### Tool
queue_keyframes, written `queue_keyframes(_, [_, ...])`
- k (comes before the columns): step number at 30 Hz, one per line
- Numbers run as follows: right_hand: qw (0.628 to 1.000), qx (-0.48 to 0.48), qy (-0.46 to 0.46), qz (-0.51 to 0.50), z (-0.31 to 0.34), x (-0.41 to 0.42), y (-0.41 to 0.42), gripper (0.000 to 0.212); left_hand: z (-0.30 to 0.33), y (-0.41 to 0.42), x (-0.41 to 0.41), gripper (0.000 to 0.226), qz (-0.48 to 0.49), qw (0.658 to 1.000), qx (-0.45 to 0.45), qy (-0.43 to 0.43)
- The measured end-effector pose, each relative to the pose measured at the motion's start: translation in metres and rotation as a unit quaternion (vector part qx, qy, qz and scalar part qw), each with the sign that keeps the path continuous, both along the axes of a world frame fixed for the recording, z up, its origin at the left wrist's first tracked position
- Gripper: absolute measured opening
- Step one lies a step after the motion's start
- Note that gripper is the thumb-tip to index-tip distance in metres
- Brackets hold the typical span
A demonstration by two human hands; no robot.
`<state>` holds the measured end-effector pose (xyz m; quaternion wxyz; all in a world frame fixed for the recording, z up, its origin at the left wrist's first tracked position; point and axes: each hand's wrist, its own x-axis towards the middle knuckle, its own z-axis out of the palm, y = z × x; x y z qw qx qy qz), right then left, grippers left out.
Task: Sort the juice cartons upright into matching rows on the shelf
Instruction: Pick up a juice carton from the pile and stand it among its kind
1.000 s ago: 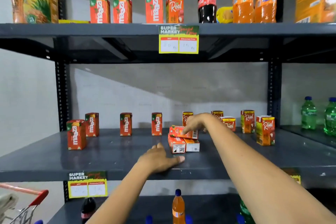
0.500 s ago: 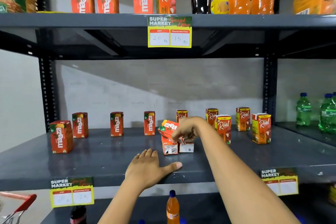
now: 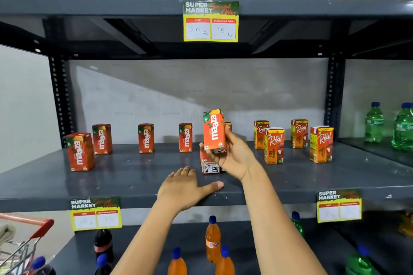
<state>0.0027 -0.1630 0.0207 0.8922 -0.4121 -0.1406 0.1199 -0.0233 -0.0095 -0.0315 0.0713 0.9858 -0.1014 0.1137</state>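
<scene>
Four red cartons upright: a Maaza row (image 3: 146, 138) is seen on the left of the middle shelf (image 3: 134, 176), well spaced
Lychee cartons: a Real row (image 3: 273, 145) is kept upright on the right side, apart from the red ones
Held carton: a Maaza carton (image 3: 213, 130) is gripped from below by the right hand (image 3: 232, 155), fingers closed round its base, raised clear of the shelf and nearly upright
Change: half a second ago this carton was tilted low over the pile; it has since been lifted and turned label-forward
Pile: lying cartons (image 3: 209, 164) are left flat on the shelf just under the held one, partly hidden by the hand
Left hand: the left hand (image 3: 186, 187) is laid flat and spread on the shelf edge, holding nothing
Meaning: one carton is judged freed for placing; a spot beside the red row seems called for, and the lying ones are not yet sorted
</scene>
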Motion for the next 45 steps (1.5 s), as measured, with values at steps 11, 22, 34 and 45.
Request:
queue_keyframes(11, [0.992, 0.066, -0.088, 0.06, -0.021, -0.02, -0.005, 0.056, -0.004, 0.001, 0.005, 0.105, -0.006, 1.0, 0.005, -0.01])
queue_keyframes(22, [0.989, -0.031, -0.144, 0.03, -0.006, -0.019, 0.012, 0.047, 0.0, 0.026, -0.01, 0.097, -0.015, 0.999, 0.019, -0.041])
queue_keyframes(34, [0.961, -0.239, -0.138, 0.009, 0.006, 0.056, 0.146, 0.045, -0.006, 0.12, -0.024, 0.092, 0.077, 0.996, 0.028, -0.033])
queue_keyframes(45, [0.917, -0.377, -0.131, 0.015, -0.005, 0.077, 0.172, 0.07, -0.006, 0.119, -0.022, 0.093, 0.073, 0.997, 0.034, -0.02])
